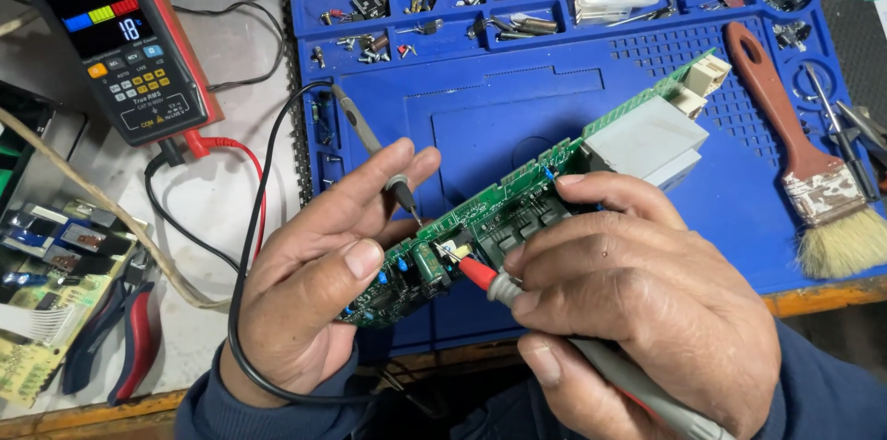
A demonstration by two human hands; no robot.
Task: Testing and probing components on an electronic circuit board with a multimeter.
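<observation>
My left hand [323, 283] holds the near end of a long green circuit board [517, 195] and pinches a grey-and-black test probe [370, 144], its tip touching the board. My right hand [637, 311] steadies the board's middle and grips a grey probe with a red tip [485, 278] that presses onto the board beside a dark cylindrical capacitor [428, 264]. A white block component [647, 137] sits at the board's far end. A multimeter [115, 33] with a lit screen stands at the upper left, joined to the probes by black and red leads [242, 218].
A blue work mat [517, 93] with compartments of small parts lies under the board. A paintbrush [813, 181] rests on its right side. Red-handled pliers [129, 329] and another circuit board [37, 348] lie at the left. The wooden bench edge [813, 297] runs along the front.
</observation>
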